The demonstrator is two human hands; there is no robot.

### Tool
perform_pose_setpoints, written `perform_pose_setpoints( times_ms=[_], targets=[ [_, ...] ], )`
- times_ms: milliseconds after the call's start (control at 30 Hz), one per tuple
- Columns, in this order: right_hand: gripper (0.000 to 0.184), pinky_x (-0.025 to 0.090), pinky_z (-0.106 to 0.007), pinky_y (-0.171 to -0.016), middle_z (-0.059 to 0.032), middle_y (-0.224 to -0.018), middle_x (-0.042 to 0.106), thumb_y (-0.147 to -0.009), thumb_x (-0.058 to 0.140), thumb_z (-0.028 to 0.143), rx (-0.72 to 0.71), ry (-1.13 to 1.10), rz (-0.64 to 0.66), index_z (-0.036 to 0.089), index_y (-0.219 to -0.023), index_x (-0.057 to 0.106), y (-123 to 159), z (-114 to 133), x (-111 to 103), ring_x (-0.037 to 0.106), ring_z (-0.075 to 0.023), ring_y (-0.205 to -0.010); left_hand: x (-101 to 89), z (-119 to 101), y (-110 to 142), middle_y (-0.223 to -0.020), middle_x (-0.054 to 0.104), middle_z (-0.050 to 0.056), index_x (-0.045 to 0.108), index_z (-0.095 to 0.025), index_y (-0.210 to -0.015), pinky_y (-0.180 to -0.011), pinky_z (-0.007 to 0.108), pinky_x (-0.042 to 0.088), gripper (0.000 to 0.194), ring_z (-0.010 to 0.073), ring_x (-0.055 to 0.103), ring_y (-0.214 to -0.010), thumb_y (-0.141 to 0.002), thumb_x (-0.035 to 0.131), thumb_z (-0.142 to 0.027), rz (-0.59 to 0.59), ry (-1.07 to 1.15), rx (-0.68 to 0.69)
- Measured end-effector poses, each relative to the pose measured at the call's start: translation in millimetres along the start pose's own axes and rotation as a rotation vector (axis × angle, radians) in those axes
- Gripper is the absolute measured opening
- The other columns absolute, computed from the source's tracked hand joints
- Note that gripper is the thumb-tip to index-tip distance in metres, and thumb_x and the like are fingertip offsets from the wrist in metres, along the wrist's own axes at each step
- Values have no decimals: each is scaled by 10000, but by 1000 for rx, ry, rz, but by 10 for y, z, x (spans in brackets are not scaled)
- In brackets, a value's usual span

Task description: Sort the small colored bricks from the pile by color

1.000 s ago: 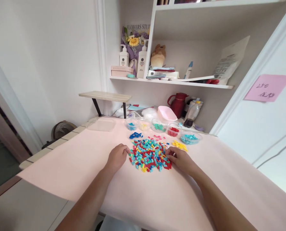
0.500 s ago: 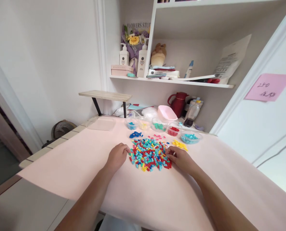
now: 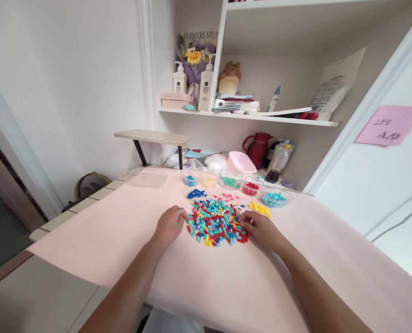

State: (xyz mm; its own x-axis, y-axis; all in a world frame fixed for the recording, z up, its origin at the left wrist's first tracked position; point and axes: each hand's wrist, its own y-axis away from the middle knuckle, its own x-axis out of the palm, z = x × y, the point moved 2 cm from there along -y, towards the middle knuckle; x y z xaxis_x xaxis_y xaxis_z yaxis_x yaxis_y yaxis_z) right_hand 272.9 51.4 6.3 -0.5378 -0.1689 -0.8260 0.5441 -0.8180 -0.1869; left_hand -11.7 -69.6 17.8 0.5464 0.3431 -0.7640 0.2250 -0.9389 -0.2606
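Observation:
A flat, mixed pile of small plastic building bricks (image 3: 214,222), in red, light blue, yellow, green and dark blue, lies on a pink sheet (image 3: 206,277). My left hand (image 3: 171,224) rests at the pile's left edge, fingers pressed together; whatever sits between the fingertips is too small to make out. At the right edge, my right hand (image 3: 261,227) has curled fingers and thumb close together against the bricks, their tips partly hidden. Just behind the pile are dark blue bricks (image 3: 196,194), several loose pink bricks (image 3: 227,197) and a heap of yellow bricks (image 3: 260,209).
Behind the heaps stand clear bowls with blue bricks (image 3: 190,179), green bricks (image 3: 230,182), red bricks (image 3: 250,188) and light blue bricks (image 3: 274,199). A clear tray (image 3: 146,178) lies at the back left near a small wooden stand (image 3: 153,137). Farther back are a pink basin (image 3: 242,163) and a red jug (image 3: 258,150).
The whole view has shifted very slightly. Both hands stay at the same edges of the pile, with no clear change in the bricks.

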Motion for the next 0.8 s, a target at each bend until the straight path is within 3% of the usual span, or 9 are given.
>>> perform_pose_setpoints(
  times_ms=[800],
  targets=[
    [140,402,-283,-635,-6,-775,640,-772,502,284,-5,11,6,245,-840,618,-3,-13,5,540,-171,-679,13,11,5,-911,635,19,663,-240,-774,-823,270,424,337,148,582,-893,-816,354,-111,-6,-19,20]
  ],
)
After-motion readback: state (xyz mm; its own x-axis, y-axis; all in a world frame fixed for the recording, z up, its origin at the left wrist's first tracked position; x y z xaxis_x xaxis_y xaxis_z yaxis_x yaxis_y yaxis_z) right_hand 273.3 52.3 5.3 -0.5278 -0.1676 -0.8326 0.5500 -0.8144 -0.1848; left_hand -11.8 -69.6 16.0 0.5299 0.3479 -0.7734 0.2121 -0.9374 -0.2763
